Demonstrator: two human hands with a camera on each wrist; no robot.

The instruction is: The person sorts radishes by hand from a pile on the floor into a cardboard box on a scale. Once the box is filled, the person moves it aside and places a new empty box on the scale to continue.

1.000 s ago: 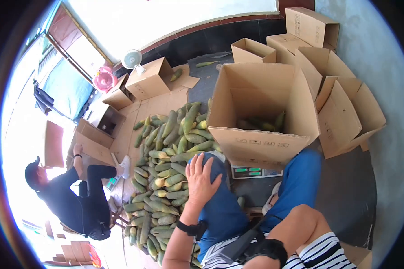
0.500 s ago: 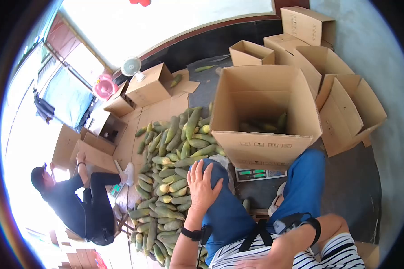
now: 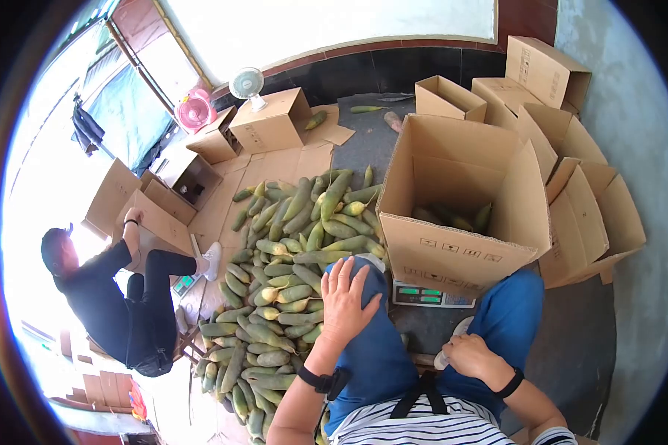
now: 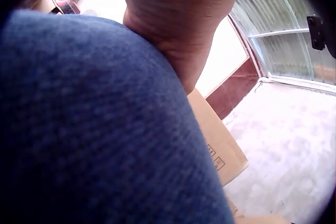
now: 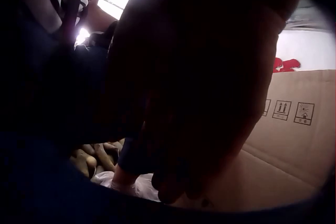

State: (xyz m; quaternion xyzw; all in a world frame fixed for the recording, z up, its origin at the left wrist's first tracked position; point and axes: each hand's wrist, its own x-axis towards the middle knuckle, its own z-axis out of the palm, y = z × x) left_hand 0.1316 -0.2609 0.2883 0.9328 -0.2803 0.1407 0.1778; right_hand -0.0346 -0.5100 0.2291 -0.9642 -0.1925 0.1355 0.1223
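My left hand (image 3: 346, 302) rests on the left knee of blue trousers (image 3: 382, 348), fingers straight and a little spread. In the left wrist view its heel (image 4: 178, 40) lies against the cloth. Over the inner right thigh hangs my right hand (image 3: 471, 356), loosely curled, with nothing visible in it; the right wrist view shows it dark, in shadow. In front of my knees a tall open carton (image 3: 460, 248) stands on a digital scale (image 3: 421, 294) with lit green displays. Several long green vegetables (image 3: 453, 217), radish-like, lie at the carton's bottom.
A large pile of the same green vegetables (image 3: 274, 297) spreads left of my left leg. Open cartons (image 3: 583, 222) crowd the wall at right. At far left a seated person (image 3: 111, 304) handles another carton (image 3: 156, 226). A fan (image 3: 247, 85) stands on a box.
My right hand has moved from close to my body out to the right thigh. My left hand stays on the knee. The other person's arm shifts slightly at their carton.
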